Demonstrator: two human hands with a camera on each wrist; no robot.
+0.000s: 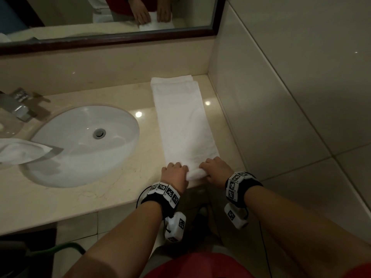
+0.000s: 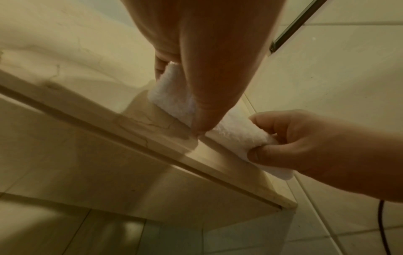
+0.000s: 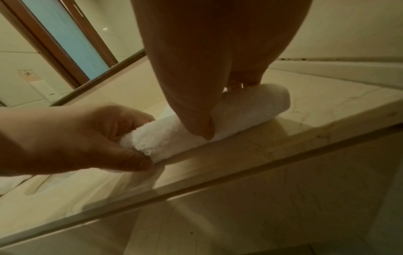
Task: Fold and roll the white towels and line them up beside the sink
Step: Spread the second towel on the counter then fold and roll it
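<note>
A white towel (image 1: pixel 180 117), folded into a long strip, lies on the counter to the right of the sink (image 1: pixel 84 145). It runs from the back wall to the front edge. Its near end is wound into a small roll (image 1: pixel 195 173) (image 3: pixel 174 132) (image 2: pixel 172 101). My left hand (image 1: pixel 174 171) grips the roll's left end, thumb below and fingers curled over. My right hand (image 1: pixel 215 169) grips the right end the same way. A second white towel (image 1: pixel 22 150) lies crumpled at the sink's left rim.
A chrome tap (image 1: pixel 19 106) stands behind the sink on the left. A tiled wall (image 1: pixel 291 97) bounds the beige counter (image 1: pixel 90 197) on the right. A dark-framed mirror (image 1: pixel 112 37) hangs above the backsplash. Below the counter edge lies tiled floor with a green hose (image 1: pixel 66 247).
</note>
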